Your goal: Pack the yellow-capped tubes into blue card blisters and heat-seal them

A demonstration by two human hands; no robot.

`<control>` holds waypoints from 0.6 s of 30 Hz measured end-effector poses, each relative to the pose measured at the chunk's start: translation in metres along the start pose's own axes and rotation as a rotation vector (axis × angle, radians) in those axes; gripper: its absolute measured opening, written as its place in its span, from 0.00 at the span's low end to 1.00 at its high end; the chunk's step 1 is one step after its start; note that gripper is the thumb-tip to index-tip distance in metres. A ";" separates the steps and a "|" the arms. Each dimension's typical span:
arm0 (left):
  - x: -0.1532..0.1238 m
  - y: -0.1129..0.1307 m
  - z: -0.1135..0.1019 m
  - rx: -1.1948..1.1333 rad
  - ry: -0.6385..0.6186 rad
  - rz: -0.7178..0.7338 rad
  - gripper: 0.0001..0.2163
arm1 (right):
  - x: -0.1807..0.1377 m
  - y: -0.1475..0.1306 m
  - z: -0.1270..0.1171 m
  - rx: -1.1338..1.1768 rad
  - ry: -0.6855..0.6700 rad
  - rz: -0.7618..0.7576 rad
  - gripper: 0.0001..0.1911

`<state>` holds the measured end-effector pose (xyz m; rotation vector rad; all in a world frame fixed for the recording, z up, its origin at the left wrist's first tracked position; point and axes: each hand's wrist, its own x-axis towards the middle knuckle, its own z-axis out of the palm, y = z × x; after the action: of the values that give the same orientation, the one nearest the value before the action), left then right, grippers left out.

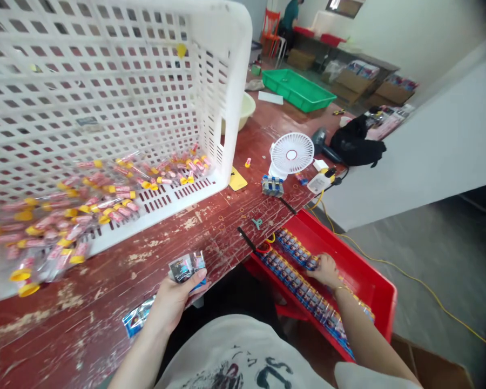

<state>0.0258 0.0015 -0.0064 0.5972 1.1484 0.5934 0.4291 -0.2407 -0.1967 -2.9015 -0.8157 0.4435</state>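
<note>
My left hand is closed around a few small printed packets, silver and blue, just above the table edge. Below that wrist another blue packet lies on the red table. Over on the right, my right hand reaches into a red tray. Its fingers are bent at the end of a row of small blue-and-yellow packs; whether they grip one is hidden. A longer row of similar packs runs along the tray's near side.
A white basket lies on its side, spilling pink tubes with yellow caps. Near the table's right side stand a white fan, a bundle of packs and a bottle. Farther back are a green tray and a person.
</note>
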 end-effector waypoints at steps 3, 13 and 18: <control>0.001 0.000 -0.007 -0.001 0.001 -0.001 0.19 | 0.006 -0.007 0.004 0.018 -0.006 -0.003 0.40; 0.003 -0.011 -0.037 -0.028 0.073 0.036 0.20 | -0.025 -0.137 -0.053 0.426 0.447 -0.537 0.26; -0.005 -0.001 -0.045 -0.030 0.092 0.123 0.20 | -0.026 -0.355 -0.079 0.647 0.240 -1.075 0.07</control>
<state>-0.0187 0.0029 -0.0169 0.6234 1.1923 0.7490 0.2555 0.0475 -0.0552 -1.5766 -1.6051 0.1677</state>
